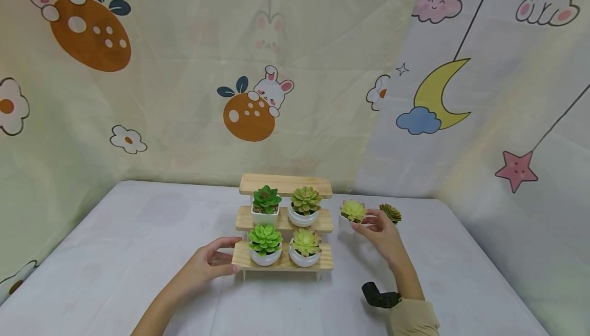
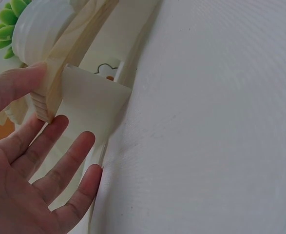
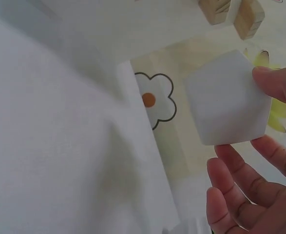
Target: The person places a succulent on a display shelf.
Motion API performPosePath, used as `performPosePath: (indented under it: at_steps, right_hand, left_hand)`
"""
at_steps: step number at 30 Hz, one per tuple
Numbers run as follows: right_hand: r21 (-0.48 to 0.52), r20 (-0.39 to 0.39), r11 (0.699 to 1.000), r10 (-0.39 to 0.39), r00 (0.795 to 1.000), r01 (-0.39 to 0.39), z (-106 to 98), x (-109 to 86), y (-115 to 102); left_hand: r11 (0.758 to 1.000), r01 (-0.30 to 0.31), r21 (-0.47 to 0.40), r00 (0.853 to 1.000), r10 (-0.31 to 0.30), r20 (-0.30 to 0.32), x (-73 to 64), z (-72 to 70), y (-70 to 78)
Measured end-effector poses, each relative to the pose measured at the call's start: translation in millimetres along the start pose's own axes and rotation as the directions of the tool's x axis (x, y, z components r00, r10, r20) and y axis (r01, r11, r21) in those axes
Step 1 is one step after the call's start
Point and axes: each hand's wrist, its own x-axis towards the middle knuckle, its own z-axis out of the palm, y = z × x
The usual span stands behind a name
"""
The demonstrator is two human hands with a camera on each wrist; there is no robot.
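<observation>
My left hand holds the left end of the lowest board of a three-step wooden plant stand, the thumb at its front edge. In the left wrist view the board end sits between thumb and index finger, the other fingers spread. My right hand pinches a yellow-green potted succulent by its white angular pot, raised over the table right of the stand. On the middle board stand a dark green succulent and an olive one; the lowest board bears a bright green one and a yellow-green one.
Another dark olive succulent stands behind my right hand, its pot mostly hidden. A black strap-like device is at my right wrist, by the sleeve. The white-covered table meets a printed cloth backdrop.
</observation>
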Motion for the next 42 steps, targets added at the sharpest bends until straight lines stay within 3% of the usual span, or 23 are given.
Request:
performPosePath:
  at_steps: [16,21,25,28,42]
  right_hand:
    - [0.032,-0.004,0.997,-0.064,0.998,0.064,-21,-6.8,-52]
    - [0.067,-0.049,0.985,-0.154,0.987,0.157,-22,-5.0,-55]
    - [0.051,-0.064,0.982,-0.181,0.981,0.184,-22,-7.7,-66]
    - [0.014,-0.044,0.988,-0.154,0.987,0.154,-22,-12.0,-84]
    - [0.026,0.097,0.966,-0.260,0.961,0.259,-3,-4.2,-139]
  left_hand:
    - [1.000,0.008,0.004,1.000,-0.008,-0.007,0.8,-1.1,0.9]
    - [1.000,0.007,0.009,1.000,-0.007,-0.009,1.5,-0.4,-0.1]
    - [1.000,0.011,0.007,1.000,-0.011,-0.014,1.9,0.4,-0.3]
    - [1.000,0.015,0.003,1.000,-0.015,-0.015,1.9,0.4,-0.4]
    - [1.000,0.011,-0.003,1.000,-0.011,-0.010,1.3,0.9,-2.3]
